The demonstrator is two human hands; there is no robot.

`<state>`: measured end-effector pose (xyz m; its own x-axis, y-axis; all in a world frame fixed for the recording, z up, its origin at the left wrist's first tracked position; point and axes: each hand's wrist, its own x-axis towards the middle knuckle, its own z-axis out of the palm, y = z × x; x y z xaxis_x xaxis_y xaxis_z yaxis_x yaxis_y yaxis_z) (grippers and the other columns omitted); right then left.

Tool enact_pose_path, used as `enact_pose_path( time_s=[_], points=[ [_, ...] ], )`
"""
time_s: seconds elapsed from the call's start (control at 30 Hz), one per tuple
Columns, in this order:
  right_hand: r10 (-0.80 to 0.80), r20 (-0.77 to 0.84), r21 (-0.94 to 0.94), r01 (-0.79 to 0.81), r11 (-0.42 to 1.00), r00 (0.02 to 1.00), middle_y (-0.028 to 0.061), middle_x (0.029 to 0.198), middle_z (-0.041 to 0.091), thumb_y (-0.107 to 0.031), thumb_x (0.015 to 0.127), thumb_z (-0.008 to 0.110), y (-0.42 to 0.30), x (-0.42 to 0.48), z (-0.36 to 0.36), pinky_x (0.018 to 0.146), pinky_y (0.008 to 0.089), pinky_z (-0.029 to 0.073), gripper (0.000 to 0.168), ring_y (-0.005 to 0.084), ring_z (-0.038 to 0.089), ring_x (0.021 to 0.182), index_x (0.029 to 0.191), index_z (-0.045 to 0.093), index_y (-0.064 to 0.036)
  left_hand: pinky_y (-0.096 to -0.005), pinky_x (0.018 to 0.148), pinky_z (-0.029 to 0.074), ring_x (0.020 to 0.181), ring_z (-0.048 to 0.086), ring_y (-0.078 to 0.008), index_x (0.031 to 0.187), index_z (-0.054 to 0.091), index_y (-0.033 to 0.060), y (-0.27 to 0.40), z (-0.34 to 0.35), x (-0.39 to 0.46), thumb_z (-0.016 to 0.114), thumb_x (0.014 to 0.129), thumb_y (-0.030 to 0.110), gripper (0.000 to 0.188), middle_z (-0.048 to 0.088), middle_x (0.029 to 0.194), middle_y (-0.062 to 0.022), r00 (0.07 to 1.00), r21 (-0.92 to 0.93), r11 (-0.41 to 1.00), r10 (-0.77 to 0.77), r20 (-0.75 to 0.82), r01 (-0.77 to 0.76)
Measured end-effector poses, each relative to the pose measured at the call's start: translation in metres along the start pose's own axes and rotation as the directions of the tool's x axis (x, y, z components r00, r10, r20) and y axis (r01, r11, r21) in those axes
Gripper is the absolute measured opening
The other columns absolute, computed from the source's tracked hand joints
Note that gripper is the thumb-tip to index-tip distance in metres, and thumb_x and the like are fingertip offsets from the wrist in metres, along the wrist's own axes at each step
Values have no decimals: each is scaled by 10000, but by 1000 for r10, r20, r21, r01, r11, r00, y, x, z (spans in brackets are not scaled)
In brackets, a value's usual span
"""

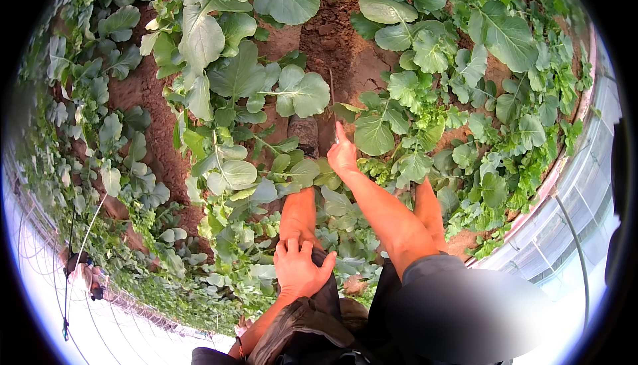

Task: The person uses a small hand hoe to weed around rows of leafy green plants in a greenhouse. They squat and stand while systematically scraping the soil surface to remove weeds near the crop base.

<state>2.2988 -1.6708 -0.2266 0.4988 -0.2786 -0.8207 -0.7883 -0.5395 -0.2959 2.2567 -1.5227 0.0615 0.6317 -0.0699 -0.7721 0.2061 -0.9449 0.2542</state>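
Green leafy vegetable plants [232, 173] with broad leaves grow in rows before me. My left hand [303, 270] rests on my left leg near the knee, fingers spread, holding nothing. My right hand [343, 154] reaches down over the soil between two rows, its index finger extended; a small pale thing shows at the finger, too small to name. A broad leaf [374, 134] is just to the right of that hand. A thin upright stem or stick [332, 86] stands beyond the fingertip. My shoe [303, 133] shows partly under leaves, left of the right hand.
Bare reddish soil [329, 21] runs between the rows ahead. Dense plants flank both sides. Translucent greenhouse sheeting [573, 210] with a curved pole [573, 238] borders the right. At lower left are hanging cords [92, 220] and a partly seen person [89, 277] in the distance.
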Motion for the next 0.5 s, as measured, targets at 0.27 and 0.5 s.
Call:
enact_pose_path(
  time_s=[0.27,0.5],
  points=[
    [-146,-22,181,148,972,989,227,1184,677,4,855,499,22,13,16,838,347,512,722,261,685,924,1542,376,-179,-495,892,469,1081,527,-389,956,695,40,27,35,-31,778,726,452,479,576,1235,-143,994,56,997,-48,-95,53],
    [160,474,393,-370,841,866,156,1118,558,21,856,356,-16,27,-46,409,345,310,867,174,361,505,1585,153,-402,-561,943,435,1192,476,-444,1007,702,55,10,133,-129,774,722,432,478,539,1301,-148,970,75,985,-137,-202,154]
  ],
)
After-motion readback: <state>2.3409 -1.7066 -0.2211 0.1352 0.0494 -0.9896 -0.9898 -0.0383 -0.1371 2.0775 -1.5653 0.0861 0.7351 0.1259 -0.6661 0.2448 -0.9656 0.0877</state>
